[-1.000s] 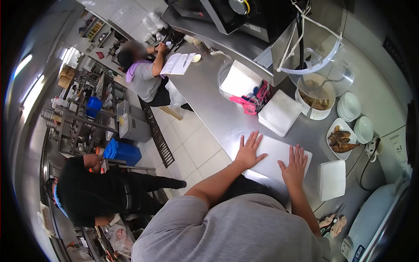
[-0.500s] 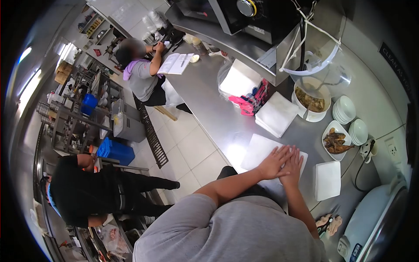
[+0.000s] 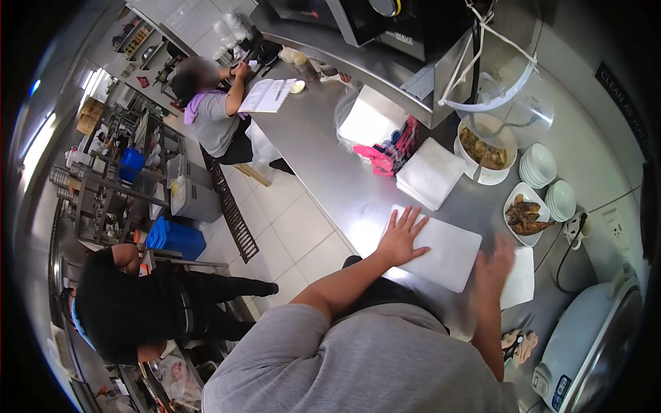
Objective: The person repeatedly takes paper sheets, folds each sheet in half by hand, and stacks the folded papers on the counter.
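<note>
My left hand (image 3: 404, 237) lies flat with spread fingers on a folded white paper sheet (image 3: 447, 255) on the steel counter. My right hand (image 3: 494, 265) is raised off that sheet, past its right edge, and smeared by motion. It partly covers a small stack of white folded paper (image 3: 520, 279) beside it. Whether it touches that stack, and how its fingers are bent, I cannot make out. Farther up the counter sits another stack of white paper (image 3: 431, 172).
Nearby stand a plate of fried fish (image 3: 527, 219), a food bowl (image 3: 485, 148), stacked white bowls (image 3: 538, 165), a pink-and-white package (image 3: 389, 148), scissors (image 3: 516, 341) and a large lidded appliance (image 3: 585, 344). One person sits at the counter's far end; another in black stands at left.
My hands, overlapped on the white sheet before, are now apart. The left has slid left and spread its fingers; the right has lifted toward the small stack at right.
</note>
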Available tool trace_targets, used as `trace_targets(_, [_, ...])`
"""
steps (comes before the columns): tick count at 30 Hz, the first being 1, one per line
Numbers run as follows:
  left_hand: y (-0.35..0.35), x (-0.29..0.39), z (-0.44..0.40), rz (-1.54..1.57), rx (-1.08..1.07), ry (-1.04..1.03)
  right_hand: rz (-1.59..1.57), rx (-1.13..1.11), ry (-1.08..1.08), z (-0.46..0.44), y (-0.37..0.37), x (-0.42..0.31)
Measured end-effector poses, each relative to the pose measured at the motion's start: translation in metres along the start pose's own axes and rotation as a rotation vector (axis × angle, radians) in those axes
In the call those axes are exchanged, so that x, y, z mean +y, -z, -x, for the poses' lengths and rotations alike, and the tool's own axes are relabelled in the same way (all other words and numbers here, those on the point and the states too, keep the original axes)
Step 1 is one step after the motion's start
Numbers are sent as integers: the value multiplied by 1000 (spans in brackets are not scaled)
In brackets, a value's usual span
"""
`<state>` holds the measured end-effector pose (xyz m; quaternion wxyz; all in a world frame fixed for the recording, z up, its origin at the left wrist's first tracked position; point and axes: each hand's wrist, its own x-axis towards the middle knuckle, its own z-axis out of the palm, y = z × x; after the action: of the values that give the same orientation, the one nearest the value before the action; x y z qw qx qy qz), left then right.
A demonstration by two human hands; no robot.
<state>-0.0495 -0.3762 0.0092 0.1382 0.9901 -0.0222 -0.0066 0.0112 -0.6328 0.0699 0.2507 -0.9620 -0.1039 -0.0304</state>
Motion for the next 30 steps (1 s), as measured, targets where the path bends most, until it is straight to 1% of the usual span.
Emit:
trace_targets(2, [0,-1,1,-3,16,-4,35,237,18,16,5,46])
trace_targets(4, [-2,-1,1,-11,24,-10,170,177,-144,27,18,66])
trace_targets(7, [-1,0,2,0,26,-12,7,78,-284,42,20,83])
trace_targets(10, [-1,-1,2,-5,15,-8,45,119,-175,46,15,86])
trace_targets(13, [0,0,2,-6,22,-9,42,5,-245,45,26,59])
trace_targets(16, [0,0,2,2,7,-5,26,62,-132,49,9,84])
trace_targets(19, [1,0,3,-9,-2,-1,1,26,-229,45,8,92])
trace_targets(22, [-1,1,2,-14,-5,-3,-19,44,-204,43,13,93])
trace_targets(25, [-3,-2,2,-21,8,-8,9,77,-114,42,6,108])
trace_targets(28, [-2,0,1,-20,-3,-9,-2,58,-206,43,8,103])
trace_targets(30, [-1,-2,1,-27,5,-12,7,180,-134,45,-2,110])
